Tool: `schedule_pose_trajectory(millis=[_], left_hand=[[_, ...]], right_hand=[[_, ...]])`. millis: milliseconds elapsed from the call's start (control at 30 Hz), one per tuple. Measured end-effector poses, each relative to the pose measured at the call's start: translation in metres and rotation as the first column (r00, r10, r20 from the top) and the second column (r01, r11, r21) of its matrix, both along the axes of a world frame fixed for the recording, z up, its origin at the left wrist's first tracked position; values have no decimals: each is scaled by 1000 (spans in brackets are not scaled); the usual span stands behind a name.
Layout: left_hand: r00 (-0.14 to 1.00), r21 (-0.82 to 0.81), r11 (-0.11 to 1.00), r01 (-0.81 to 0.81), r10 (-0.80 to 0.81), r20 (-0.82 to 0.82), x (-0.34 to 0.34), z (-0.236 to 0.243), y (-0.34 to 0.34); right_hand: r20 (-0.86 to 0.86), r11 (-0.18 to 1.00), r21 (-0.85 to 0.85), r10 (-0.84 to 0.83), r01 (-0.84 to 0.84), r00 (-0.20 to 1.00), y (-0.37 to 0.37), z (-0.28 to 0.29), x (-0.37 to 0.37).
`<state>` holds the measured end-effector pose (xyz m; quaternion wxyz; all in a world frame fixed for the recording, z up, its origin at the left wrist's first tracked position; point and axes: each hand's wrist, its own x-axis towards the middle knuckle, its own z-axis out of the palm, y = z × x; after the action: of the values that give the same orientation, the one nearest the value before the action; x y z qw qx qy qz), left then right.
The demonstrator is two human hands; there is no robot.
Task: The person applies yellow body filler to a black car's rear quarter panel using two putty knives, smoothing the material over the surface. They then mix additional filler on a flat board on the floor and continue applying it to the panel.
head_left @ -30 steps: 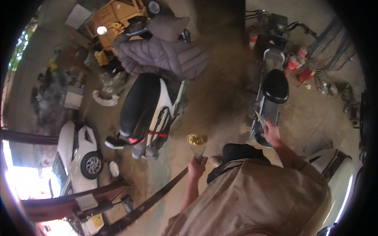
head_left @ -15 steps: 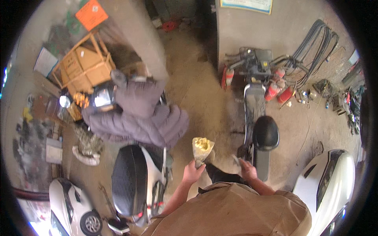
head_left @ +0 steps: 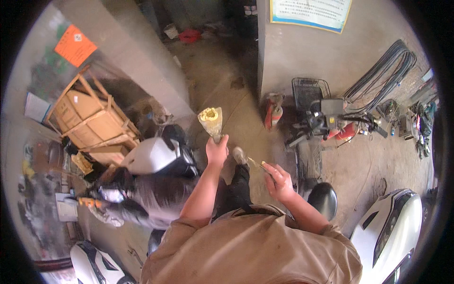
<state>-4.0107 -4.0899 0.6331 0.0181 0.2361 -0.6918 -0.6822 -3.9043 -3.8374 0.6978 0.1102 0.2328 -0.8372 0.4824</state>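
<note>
My left hand (head_left: pixel 217 151) is closed round the handle of a wide putty knife (head_left: pixel 214 129), held out in front of me with its blade pointing away. A thick heap of yellow putty (head_left: pixel 208 114) sits on the far part of that blade. To the right and a little nearer, my right hand (head_left: pixel 281 183) grips a thin scraper (head_left: pixel 255 163) that points forward and left. Yellowish smears show on it and by the fingers. The two tools are apart. Most of the scraper's handle is hidden in my fingers.
Scooters with a padded cover (head_left: pixel 156 196) stand at left, by boxes in a wooden frame (head_left: pixel 87 118). Another scooter with a basket (head_left: pixel 309 90) stands at right, beside fire extinguishers (head_left: pixel 273 113). A white vehicle body panel (head_left: pixel 390 227) lies at lower right. A wall corner rises ahead.
The view has moved forward along the floor, past the scooters. Both hands have risen farther out in front, still holding their tools. One shoe now shows ahead.
</note>
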Motion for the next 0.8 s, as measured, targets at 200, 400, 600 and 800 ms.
schedule_pose_trajectory(millis=[200, 400, 600, 800], left_hand=[[985, -48, 994, 101, -93, 145, -238, -65, -41], [895, -243, 891, 384, -295, 334, -384, -96, -94], [769, -164, 806, 569, -451, 453, -554, -94, -139], [775, -146, 831, 536, -417, 474, -760, -116, -232]], right_hand=[[176, 956, -49, -278, 290, 944, -20, 29, -146], [194, 816, 125, -578, 565, 792, -43, 34, -315], [170, 627, 436, -762, 646, 625, -48, -58, -470], [228, 720, 602, -569, 345, 790, -95, -130, -676]])
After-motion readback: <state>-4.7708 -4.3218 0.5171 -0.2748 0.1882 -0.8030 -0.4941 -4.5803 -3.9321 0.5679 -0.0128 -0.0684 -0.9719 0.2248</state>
